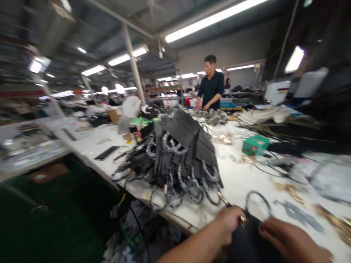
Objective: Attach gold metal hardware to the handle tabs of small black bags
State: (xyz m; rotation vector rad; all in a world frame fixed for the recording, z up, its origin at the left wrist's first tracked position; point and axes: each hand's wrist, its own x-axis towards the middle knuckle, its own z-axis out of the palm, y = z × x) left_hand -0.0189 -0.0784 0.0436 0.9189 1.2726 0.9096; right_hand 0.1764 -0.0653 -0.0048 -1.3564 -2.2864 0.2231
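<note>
At the lower right, my left hand [230, 223] is closed on the upper left edge of a black handbag [248, 239], close to its gold-coloured metal fitting. My right hand [287, 239], blurred by motion, grips the same bag's upper right side. The bag's round handle [257, 199] stands up between my hands, and its lower part runs out of the picture. Just beyond lies a big pile of similar black bags [189, 146], their loop handles wrapped in clear plastic and hanging toward the table's near edge.
The white worktable [236, 175] carries a green box [255, 145] with a red light, gold-coloured metal parts [292, 191], a plastic bag [326, 175] and a dark flat object [106, 153]. Scraps [137, 219] lie below the edge. A co-worker [211, 86] stands across the table.
</note>
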